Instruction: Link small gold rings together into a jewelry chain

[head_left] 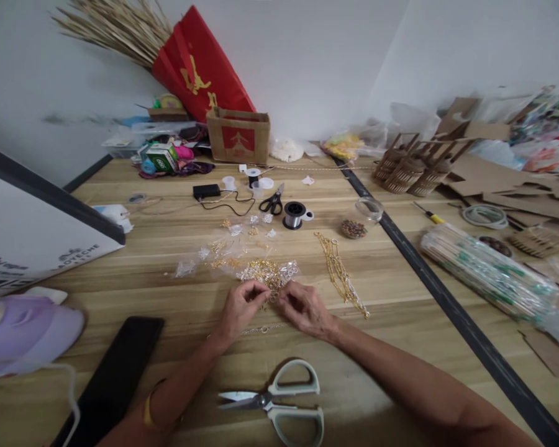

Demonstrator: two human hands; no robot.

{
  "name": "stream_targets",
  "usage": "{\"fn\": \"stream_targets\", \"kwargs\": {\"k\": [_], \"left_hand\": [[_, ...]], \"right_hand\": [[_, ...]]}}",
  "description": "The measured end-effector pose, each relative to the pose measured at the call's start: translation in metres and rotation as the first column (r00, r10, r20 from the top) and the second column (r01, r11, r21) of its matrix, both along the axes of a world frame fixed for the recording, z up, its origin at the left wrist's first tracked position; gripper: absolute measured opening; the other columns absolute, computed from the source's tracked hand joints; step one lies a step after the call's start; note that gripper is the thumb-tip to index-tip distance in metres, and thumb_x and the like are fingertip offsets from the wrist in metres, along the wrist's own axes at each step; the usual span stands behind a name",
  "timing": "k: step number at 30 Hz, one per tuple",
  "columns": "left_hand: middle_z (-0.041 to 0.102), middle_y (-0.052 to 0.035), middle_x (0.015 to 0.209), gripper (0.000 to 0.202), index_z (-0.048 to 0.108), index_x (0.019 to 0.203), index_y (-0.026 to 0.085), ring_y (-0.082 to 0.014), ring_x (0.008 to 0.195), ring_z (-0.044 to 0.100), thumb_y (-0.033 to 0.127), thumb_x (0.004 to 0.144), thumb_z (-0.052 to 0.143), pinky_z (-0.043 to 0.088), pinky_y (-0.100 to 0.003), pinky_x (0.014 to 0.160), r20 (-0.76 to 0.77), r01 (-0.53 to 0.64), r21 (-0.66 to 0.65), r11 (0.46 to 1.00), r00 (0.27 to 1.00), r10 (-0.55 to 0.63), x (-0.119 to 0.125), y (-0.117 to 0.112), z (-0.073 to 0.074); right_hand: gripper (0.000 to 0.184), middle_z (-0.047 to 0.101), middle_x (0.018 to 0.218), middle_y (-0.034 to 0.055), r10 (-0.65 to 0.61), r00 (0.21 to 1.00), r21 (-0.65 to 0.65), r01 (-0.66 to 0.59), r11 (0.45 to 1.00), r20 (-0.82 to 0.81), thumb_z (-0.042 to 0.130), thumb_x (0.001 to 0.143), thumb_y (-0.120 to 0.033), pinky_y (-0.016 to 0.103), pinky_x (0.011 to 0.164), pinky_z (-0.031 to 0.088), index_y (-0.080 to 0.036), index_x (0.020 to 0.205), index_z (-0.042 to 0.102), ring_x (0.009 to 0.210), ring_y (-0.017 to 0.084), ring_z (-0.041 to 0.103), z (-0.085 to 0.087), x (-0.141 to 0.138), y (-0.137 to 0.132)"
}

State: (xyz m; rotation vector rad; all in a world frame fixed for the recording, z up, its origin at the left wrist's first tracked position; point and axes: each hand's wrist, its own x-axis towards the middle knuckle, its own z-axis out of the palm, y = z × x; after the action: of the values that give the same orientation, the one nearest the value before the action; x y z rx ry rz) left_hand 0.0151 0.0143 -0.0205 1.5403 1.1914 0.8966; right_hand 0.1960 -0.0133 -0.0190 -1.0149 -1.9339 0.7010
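Note:
My left hand (242, 305) and my right hand (304, 306) meet over the wooden table (391, 292), fingers pinched together at the near edge of a pile of small gold chain pieces and rings (264, 273). What the fingertips pinch is too small to name. A thin chain (263, 328) lies on the table just below the hands. Long gold chains (341, 273) lie to the right of my right hand. Small clear bags of gold findings (223, 251) are spread beyond the pile.
White-handled scissors (279, 400) lie open near me. A black phone (116, 372) lies at the left, beside a white board (32, 242). Black scissors (272, 202), a wire spool (294, 215), a bead dish (353, 228), a bundle of sticks (489, 270) and cardboard pieces (503, 177) lie farther off.

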Motion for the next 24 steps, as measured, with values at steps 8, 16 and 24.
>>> {"fn": "stream_targets", "kwargs": {"k": [8, 16, 24], "left_hand": [[0.064, -0.0018, 0.065, 0.009, 0.064, 0.068, 0.015, -0.0138, 0.064, 0.057, 0.023, 0.071, 0.061, 0.045, -0.022, 0.061, -0.028, -0.004, 0.055, 0.998, 1.000, 0.005, 0.0051, -0.0031, 0.0058], [0.065, -0.0020, 0.065, 0.009, 0.065, 0.068, 0.015, -0.0139, 0.064, 0.057, 0.022, 0.072, 0.061, 0.045, -0.022, 0.060, -0.052, 0.013, 0.084, 0.996, 0.999, -0.009, 0.0049, -0.0039, 0.0047], [0.064, -0.0027, 0.065, 0.009, 0.064, 0.068, 0.015, -0.0139, 0.063, 0.057, 0.021, 0.073, 0.060, 0.044, -0.022, 0.059, -0.064, 0.030, 0.083, 0.996, 0.998, -0.025, 0.0050, -0.0041, 0.0044]], "right_hand": [[0.007, 0.049, 0.063, -0.0015, 0.042, 0.999, 0.006, -0.042, 0.999, 0.029, 0.048, 0.082, -0.016, 0.020, 0.050, 0.032, -0.018, 0.075, 0.050, 0.053, 0.009, 0.041, 0.0005, 0.0006, 0.0003], [0.008, 0.050, 0.063, -0.0011, 0.046, 0.998, 0.008, -0.046, 0.999, 0.051, 0.048, 0.082, -0.016, 0.021, 0.049, 0.033, -0.018, 0.075, 0.051, 0.052, 0.010, 0.042, 0.0000, -0.0006, 0.0006], [0.008, 0.050, 0.064, -0.0011, 0.059, 0.997, 0.006, -0.059, 0.998, 0.047, 0.048, 0.081, -0.015, 0.020, 0.050, 0.033, -0.017, 0.075, 0.051, 0.054, 0.009, 0.042, -0.0009, 0.0004, 0.0006]]}}
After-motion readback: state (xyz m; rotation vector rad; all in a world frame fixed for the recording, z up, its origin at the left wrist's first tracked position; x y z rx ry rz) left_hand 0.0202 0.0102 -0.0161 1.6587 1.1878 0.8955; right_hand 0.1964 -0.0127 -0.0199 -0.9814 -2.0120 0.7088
